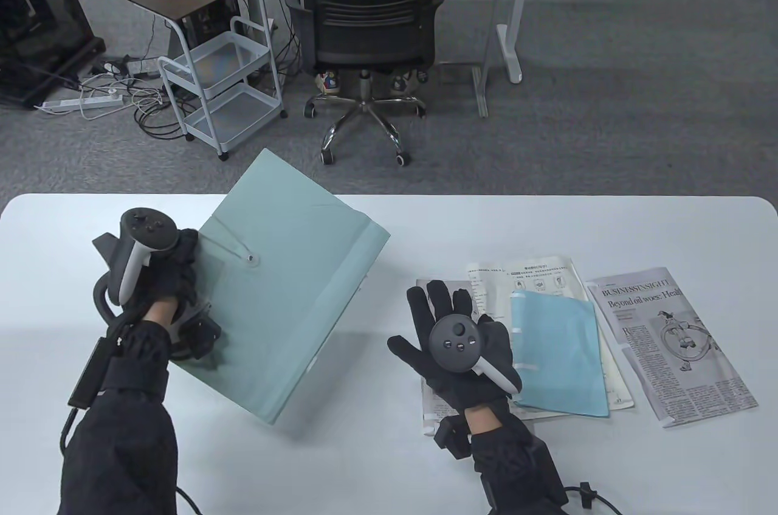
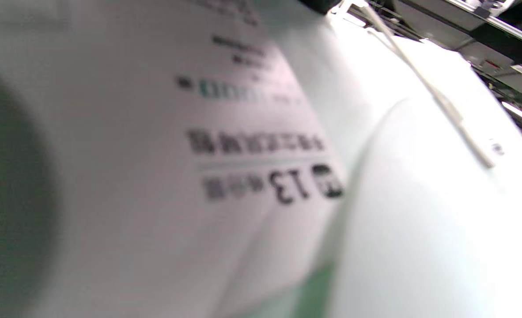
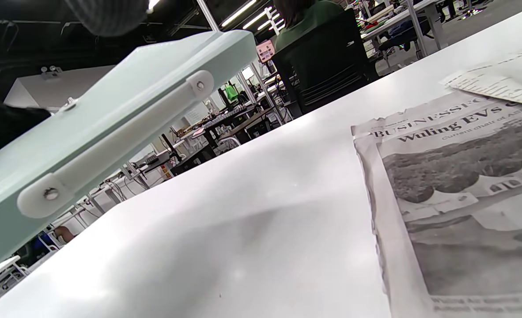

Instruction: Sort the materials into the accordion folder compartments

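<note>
1. The pale green accordion folder (image 1: 292, 290) is tilted up off the white table (image 1: 377, 460), its near corner low and its far corner raised past the table's back edge.
2. The left hand (image 1: 173, 281) is at the folder's left edge with its fingers curled against it, gripping it and holding it at that slant.
3. The folder's closure string runs to a small round button (image 1: 250, 259) on the face turned upward.
4. The left wrist view is badly blurred; a printed label with the number 13 (image 2: 287, 185) shows on a pale surface, and little else can be made out.
5. The right hand (image 1: 453, 342) lies flat with fingers spread and straight, holding nothing, resting on a newspaper sheet (image 1: 428, 399) at the left end of the paper pile.
6. Just beside that hand lies a light blue sheet (image 1: 559, 351) on top of a white printed document (image 1: 529, 278).
7. Furthest right is a newspaper page (image 1: 674, 345) headed "Beyond oil woes".
8. From the right wrist, the folder's white plastic handle strip (image 3: 119, 141) is seen along its spine edge.
9. A black office chair (image 1: 371, 10) stands behind the table.
</note>
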